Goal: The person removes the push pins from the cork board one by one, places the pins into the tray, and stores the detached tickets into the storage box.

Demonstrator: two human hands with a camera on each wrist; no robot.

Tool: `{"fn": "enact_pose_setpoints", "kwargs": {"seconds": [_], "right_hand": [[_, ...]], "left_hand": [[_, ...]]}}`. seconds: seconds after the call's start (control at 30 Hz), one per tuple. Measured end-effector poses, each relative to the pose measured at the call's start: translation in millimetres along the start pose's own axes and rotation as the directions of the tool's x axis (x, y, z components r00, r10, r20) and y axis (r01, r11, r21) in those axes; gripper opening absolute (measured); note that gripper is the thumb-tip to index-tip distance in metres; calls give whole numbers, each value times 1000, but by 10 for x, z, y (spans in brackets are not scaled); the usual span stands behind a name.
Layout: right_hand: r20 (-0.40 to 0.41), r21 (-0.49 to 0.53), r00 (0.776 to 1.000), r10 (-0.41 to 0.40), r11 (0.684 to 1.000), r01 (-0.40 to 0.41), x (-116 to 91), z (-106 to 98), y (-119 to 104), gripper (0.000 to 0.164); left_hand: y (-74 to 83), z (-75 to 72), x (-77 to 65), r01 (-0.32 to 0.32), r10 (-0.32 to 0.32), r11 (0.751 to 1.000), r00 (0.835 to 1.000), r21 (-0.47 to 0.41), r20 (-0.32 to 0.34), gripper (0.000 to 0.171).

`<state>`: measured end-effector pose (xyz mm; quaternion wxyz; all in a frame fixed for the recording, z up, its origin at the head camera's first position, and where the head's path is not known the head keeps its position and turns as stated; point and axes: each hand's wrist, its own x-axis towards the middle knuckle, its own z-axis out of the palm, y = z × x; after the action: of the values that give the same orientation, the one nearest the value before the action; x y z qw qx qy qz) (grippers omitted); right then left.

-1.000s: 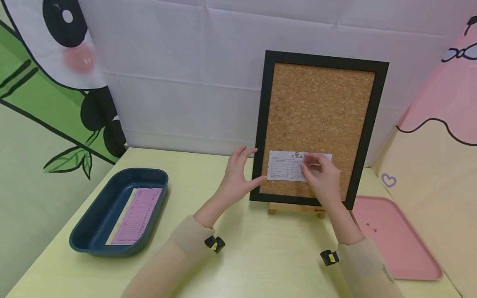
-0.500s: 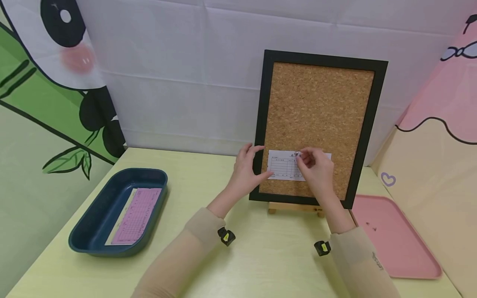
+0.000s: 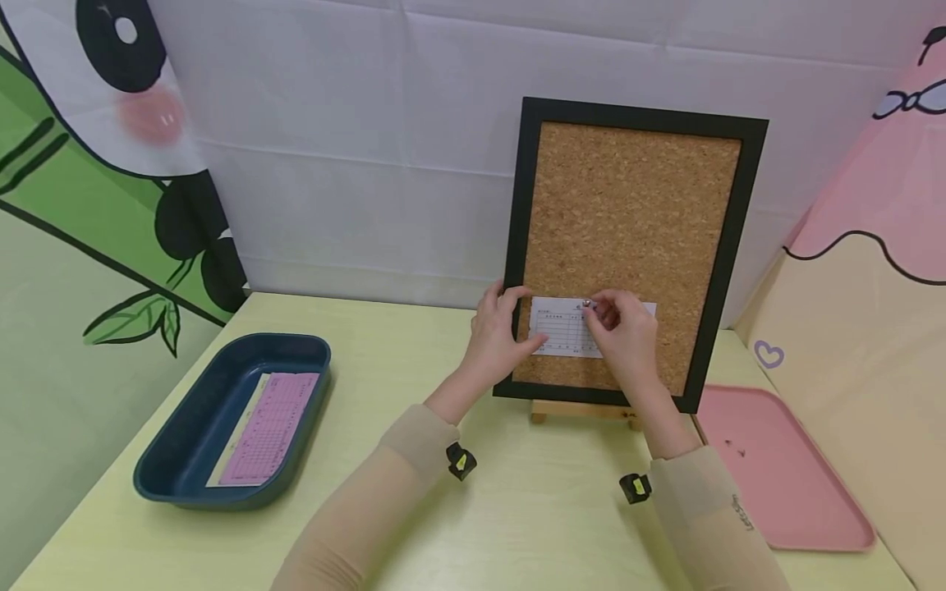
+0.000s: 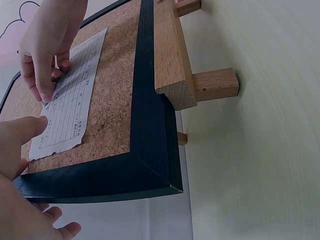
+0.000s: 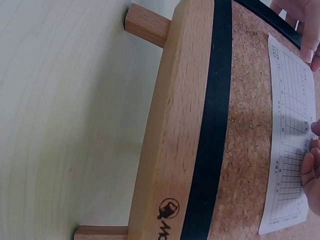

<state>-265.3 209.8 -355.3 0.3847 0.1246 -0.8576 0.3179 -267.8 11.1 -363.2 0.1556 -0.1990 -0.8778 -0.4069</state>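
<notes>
A black-framed corkboard (image 3: pixel 636 213) leans upright on a small wooden stand (image 3: pixel 580 409). Low on the cork lies a white printed slip (image 3: pixel 557 328) with a ruled table, its right part partly covered by my right hand (image 3: pixel 628 336). That hand pinches a small shiny pushpin (image 3: pixel 587 303) at the slip's top edge. My left hand (image 3: pixel 497 336) grips the board's left edge. Its thumb rests over the slip's left side, and in the left wrist view some fingers (image 4: pixel 60 227) reach behind the black frame (image 4: pixel 100 177).
A dark blue tray (image 3: pixel 166 435) at left holds pink and pale yellow printed slips (image 3: pixel 269 427). The pink tray (image 3: pixel 805 492) at right carries a few tiny pins (image 3: pixel 739 449). A white cloth backdrop hangs behind the board.
My left hand has moved right, from beside the frame to gripping its edge with the thumb over the slip. The right hand has shifted slightly left and up to the pushpin.
</notes>
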Motion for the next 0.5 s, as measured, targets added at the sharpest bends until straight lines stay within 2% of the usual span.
{"fn": "enact_pose_setpoints", "kwargs": {"seconds": [0.2, 0.5], "right_hand": [[-2, -6, 1000, -4, 1000, 4, 9, 11, -3, 14], [-2, -9, 1000, -6, 1000, 6, 18, 15, -4, 14]], "left_hand": [[-5, 35, 24, -19, 19, 999, 1000, 28, -13, 59], [-5, 70, 38, -26, 27, 999, 999, 20, -28, 53]]}}
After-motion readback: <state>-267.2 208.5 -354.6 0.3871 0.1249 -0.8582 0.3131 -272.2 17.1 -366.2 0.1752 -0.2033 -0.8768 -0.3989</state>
